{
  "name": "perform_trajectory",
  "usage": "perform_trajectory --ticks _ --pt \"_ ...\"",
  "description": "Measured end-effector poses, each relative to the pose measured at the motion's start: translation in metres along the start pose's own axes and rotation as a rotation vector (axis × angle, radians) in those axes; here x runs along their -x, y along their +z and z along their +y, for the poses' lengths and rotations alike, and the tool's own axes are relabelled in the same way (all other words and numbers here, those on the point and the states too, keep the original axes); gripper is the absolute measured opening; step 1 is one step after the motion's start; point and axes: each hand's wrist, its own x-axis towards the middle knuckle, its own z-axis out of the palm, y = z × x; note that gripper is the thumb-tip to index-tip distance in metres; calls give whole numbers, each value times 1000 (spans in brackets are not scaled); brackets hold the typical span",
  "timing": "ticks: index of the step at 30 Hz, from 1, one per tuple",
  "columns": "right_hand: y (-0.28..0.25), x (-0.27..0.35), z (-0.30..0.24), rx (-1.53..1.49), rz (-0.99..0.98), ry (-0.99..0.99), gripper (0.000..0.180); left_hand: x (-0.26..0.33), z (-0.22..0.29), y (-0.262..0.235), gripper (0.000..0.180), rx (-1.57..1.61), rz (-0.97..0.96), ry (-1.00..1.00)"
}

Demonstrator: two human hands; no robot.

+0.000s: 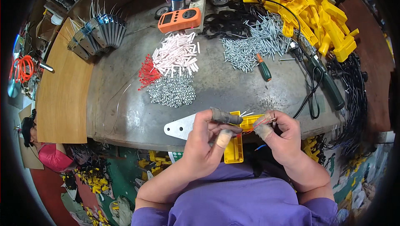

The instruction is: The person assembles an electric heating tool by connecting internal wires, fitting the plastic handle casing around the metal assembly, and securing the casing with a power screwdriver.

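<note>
Left fingers: the left hand (pixel 204 140) pinches the yellow plastic part (pixel 239 136) between its taped thumb and taped forefinger, closed on its upper end.
Right fingers: the right hand (pixel 283 136) is closed too, its taped fingertips nipping a thin red wire (pixel 259 124) that runs into the top of the yellow part.
Yellow part: held just over the near edge of the workbench (pixel 216 88), between the two hands, its long body hanging down toward the person's purple shirt (pixel 246 203).
Metal plate: a flat silver plate (pixel 179 127) lies on the bench just left of the left hand, partly hidden behind it.
Middle of bench: a heap of small silver nuts (pixel 173 92), with red wire ends (pixel 148 73) and white tubes (pixel 177 54) piled behind it.
Right of bench: a spread of screws (pixel 250 45), a green-handled screwdriver (pixel 263 68), and a dark green power tool (pixel 327 78) with its black cord.
Far edge: an orange meter (pixel 179 19) and a big pile of yellow parts (pixel 312 13).
Left side: a fan of metal brackets (pixel 98 34) beside a wooden board (pixel 62 88).
</note>
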Motion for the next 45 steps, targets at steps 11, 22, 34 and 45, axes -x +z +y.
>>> perform_trajectory --ticks 11,22,34,45 --pt "-5 3 -3 -106 -125 52 17 5 1 0 37 129 0 -104" --pt "-11 4 -2 -257 -65 -10 12 1 17 0 35 379 -174 -369" --pt "-21 7 -6 -566 -98 42 16 12 -5 5 45 -157 -10 129" --pt "-15 12 -4 171 -120 -118 17 0 1 13 49 -12 3 92"
